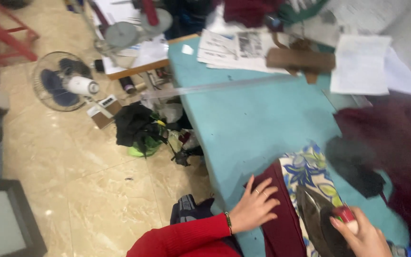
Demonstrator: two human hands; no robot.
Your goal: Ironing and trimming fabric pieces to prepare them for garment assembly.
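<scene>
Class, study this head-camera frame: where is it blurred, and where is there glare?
Head view: motion blur smears the right side, worst on the maroon cloth and right hand; the left hand is sharper; the glossy floor tiles show soft sheen, no hard shadows.

Teal-covered bench (pixel 253 119) bearing printed papers (pixel 236 50), a long clear ruler (pixel 215 88), a brown block (pixel 300 60), a white sheet (pixel 360 64), maroon cloth (pixel 281 223), floral fabric (pixel 310 169) and dark red garments (pixel 400 143).

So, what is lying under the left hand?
The left hand presses flat on dark maroon cloth, which lies on the teal table. The cloth hides the table surface beneath it.
</scene>
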